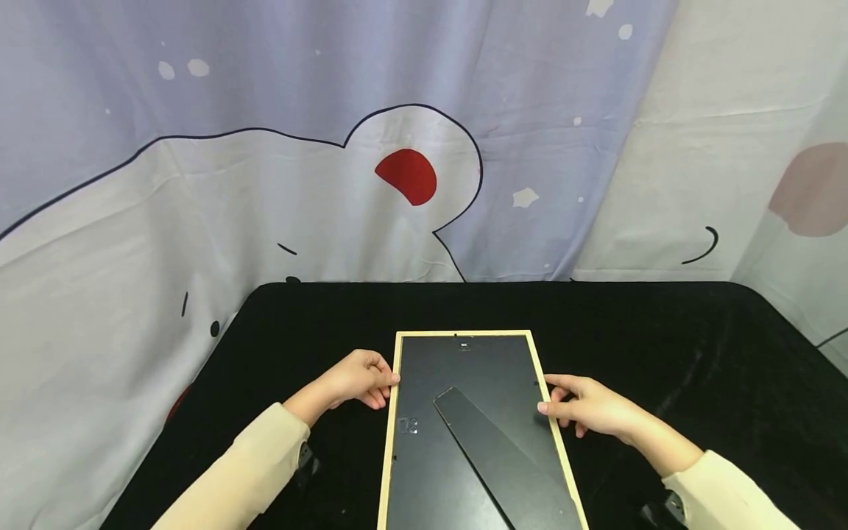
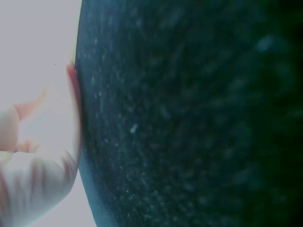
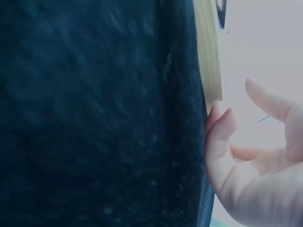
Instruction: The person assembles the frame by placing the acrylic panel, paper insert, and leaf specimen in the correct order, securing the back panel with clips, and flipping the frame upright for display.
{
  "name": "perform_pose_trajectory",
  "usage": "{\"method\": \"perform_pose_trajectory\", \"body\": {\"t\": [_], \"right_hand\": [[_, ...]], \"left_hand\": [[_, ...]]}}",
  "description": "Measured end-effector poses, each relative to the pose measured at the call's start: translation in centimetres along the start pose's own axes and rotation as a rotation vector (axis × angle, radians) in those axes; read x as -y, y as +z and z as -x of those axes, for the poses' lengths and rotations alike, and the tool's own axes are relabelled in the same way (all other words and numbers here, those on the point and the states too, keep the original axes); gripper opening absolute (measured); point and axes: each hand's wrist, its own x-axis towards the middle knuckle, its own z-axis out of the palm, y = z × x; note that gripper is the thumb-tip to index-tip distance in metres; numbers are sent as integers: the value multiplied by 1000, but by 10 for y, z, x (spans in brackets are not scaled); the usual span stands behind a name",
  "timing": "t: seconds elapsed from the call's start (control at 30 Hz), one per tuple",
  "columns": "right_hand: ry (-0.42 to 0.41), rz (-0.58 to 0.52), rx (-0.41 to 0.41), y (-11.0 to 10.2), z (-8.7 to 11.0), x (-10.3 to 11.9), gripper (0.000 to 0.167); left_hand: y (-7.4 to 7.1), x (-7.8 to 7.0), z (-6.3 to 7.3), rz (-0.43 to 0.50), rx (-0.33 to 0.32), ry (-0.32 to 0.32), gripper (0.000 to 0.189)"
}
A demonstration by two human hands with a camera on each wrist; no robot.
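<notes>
A picture frame (image 1: 417,368) with a pale wood border lies back side up on the black table cover. Its dark backing carries a long slanting stand leg (image 1: 493,449). My left hand (image 1: 361,379) pinches the left border, thumb tip at the wood and the other fingers bent beside it. On the opposite border, my right hand (image 1: 592,405) touches the side with its fingers. The right wrist view shows those fingertips against the wooden side (image 3: 209,56), while the thumb stands apart above. Glare washes out much of the hand in the left wrist view.
The black cover (image 1: 662,331) spreads around the frame on both sides. Behind the table hangs a printed curtain (image 1: 298,199), white and lilac with a red spot. Small hanging hardware (image 1: 464,345) sits near the frame's far end. The frame's near end runs out of the head view.
</notes>
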Motion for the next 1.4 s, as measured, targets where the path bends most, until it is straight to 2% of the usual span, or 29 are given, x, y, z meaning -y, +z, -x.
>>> {"method": "perform_pose_trajectory", "body": {"t": [0.37,0.6,0.8,1.1,1.4], "right_hand": [[82,-65,-28,-16,-25,-2,48],[100,-91,-21,-19,-32,-2,36],[109,-95,-9,-20,-34,-1,32],[118,-177,3,-19,-37,-2,30],[113,-167,-8,-16,-38,-1,30]], "left_hand": [[-6,-2,-11,-4,28,-61,15],[-11,-2,-12,21,64,-80,11],[-11,-1,-11,39,52,-94,12],[-9,1,-10,67,18,-110,13],[-8,-1,-9,53,-3,-127,13]]}}
